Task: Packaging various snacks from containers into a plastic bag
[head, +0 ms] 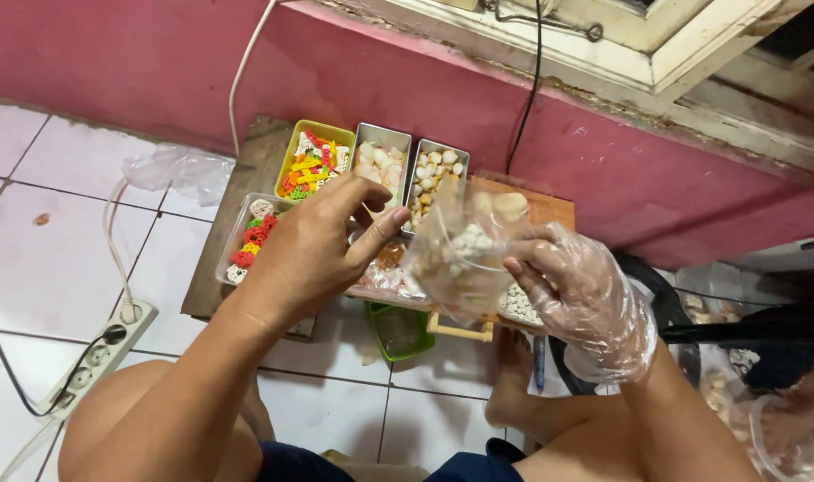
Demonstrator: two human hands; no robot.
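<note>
Plastic bag (456, 259), clear and partly filled with pale snack pieces, hangs between both hands above the low wooden worktop (246, 170). Right hand (581, 290) (in a thin disposable glove) pinches one side of its mouth; left hand (313, 245), bare, curls closed at the other side, though whether it grips the film I cannot tell. Beyond sit a clear tray (233, 245) of red crackers, then a yellow tub (313, 161) and two metal tins (380, 161). A slack pinch could likely spill pieces onto the tiled floor (50, 178).
</note>
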